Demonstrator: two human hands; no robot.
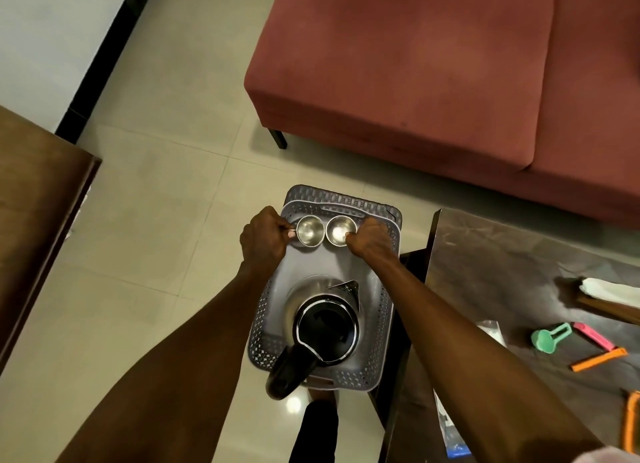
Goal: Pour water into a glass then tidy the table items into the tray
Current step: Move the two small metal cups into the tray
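1. Steel cups sit side by side at the far end of the grey tray [377,327].
2. Left hand [263,239] pinches the left cup [309,232]; right hand [369,240] pinches the right cup [341,231].
3. Black-lidded kettle [322,327] stands at the tray's near end.

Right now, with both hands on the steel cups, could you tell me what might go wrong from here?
1. The tray seems to overhang its support on a stool or low stand; a push could tip it.
2. The kettle sits at the tray's near end with its handle past the rim; a forearm could knock it.
3. The left hand and right hand pinch the left cup and right cup by their rims; either could slip.
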